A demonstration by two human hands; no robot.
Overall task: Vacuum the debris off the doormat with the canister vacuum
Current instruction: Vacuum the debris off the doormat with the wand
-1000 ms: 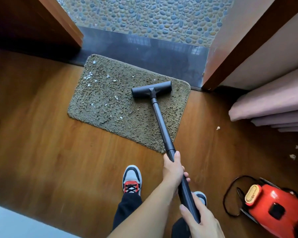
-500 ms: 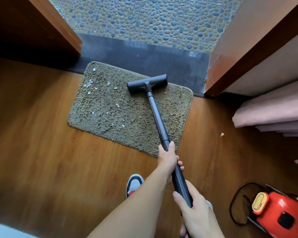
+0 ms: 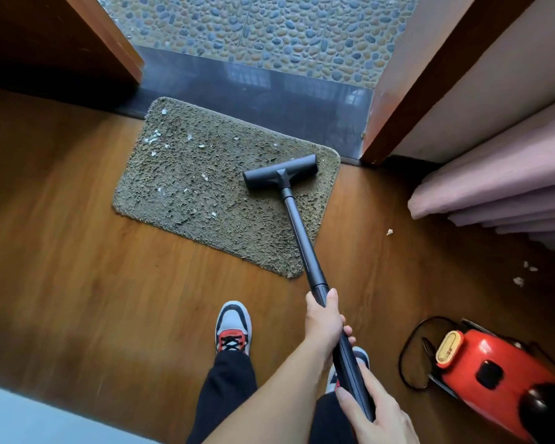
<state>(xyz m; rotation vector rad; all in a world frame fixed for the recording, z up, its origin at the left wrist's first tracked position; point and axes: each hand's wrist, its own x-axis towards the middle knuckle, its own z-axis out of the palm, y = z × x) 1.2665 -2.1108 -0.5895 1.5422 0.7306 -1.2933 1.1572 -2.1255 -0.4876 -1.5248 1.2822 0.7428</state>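
Wand (image 3: 302, 238) is gripped low by right hand (image 3: 378, 415), fingers wrapped round; further up, left hand (image 3: 322, 318) is curled on it, thumb along tube. Stiff, prob. light: best steered from both grips. Floor head (image 3: 281, 172) is set by doormat's (image 3: 244, 232) far-right corner; debris (image 3: 156, 137) scattered far-left.

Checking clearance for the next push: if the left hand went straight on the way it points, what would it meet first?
Probably the near right corner of the doormat, then the vacuum head: the left hand grips the tube aimed there. Height is unclear.
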